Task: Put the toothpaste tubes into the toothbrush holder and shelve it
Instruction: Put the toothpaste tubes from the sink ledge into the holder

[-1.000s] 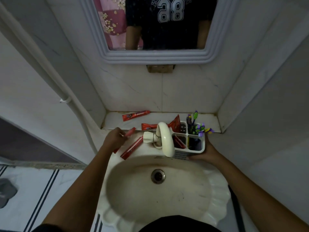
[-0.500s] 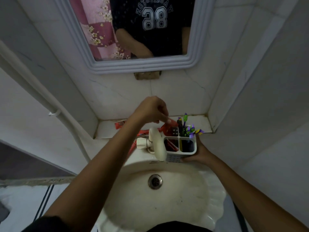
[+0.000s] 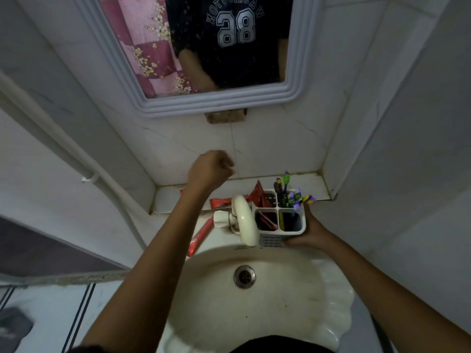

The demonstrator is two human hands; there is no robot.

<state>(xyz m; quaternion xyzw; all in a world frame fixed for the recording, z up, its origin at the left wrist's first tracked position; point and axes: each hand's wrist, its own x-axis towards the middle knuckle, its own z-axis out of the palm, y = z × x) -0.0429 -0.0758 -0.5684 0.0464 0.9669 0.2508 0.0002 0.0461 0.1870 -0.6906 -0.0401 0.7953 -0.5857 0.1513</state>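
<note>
Head view: mirrored shirt print shows "38". Right hand (image 3: 309, 234) fingers are clamped on the white toothbrush holder (image 3: 280, 216) standing upright on the sink rim (image 3: 339, 296) beside the tap (image 3: 244, 220). Red toothpaste tubes (image 3: 258, 194) stand tilted in its left compartments; their writing is unreadable. Another tube (image 3: 201, 236) lies pointing diagonally toward the basin. Left hand (image 3: 210, 170), fingers curled together and empty, hovers above the shelf (image 3: 165, 200).

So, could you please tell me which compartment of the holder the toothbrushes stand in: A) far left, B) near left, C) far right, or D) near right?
C: the toothbrushes rise from the far right compartment of the holder, which the right hand steadies.
</note>
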